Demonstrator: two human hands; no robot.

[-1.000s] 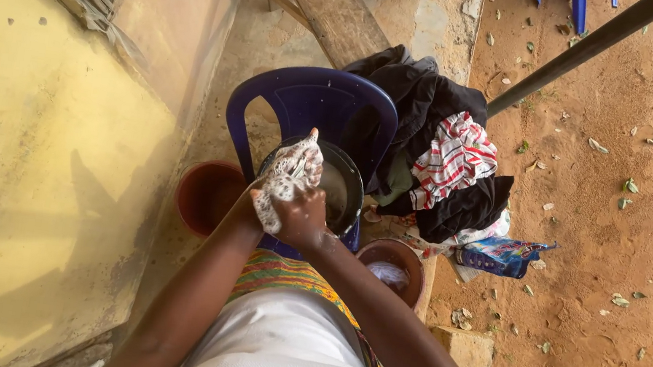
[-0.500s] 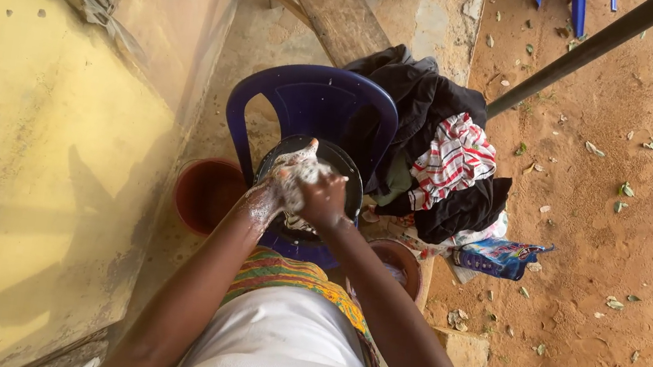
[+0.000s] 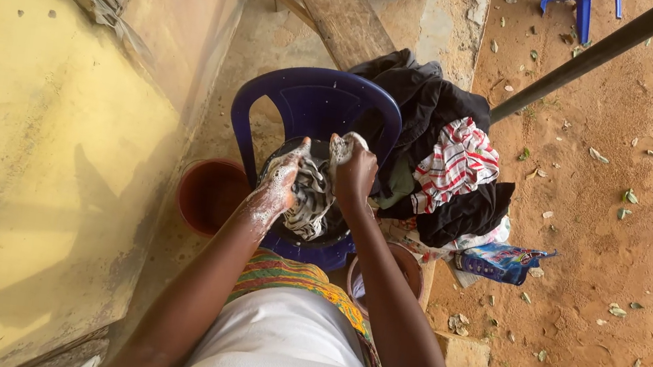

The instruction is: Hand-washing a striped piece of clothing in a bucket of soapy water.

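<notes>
A wet, soapy patterned cloth (image 3: 310, 198) in black and white lies stretched between both my hands over a dark round basin (image 3: 317, 238). The basin stands on the seat of a blue plastic chair (image 3: 317, 101). My left hand (image 3: 280, 177), covered in suds, grips the cloth's left part. My right hand (image 3: 352, 168) holds its upper end, lifted a little above the basin's far rim.
A pile of dark clothes with a red-and-white checked piece (image 3: 454, 155) hangs on the chair's right side. A red-brown bucket (image 3: 206, 192) stands left, another (image 3: 398, 270) right. A blue sachet (image 3: 503, 259) lies on sandy ground. Yellow wall at left, a dark pole (image 3: 591, 55) upper right.
The cloth was bunched up and rubbed between both hands above the basin. Now the hands have moved apart toward the far rim and the cloth hangs spread between them.
</notes>
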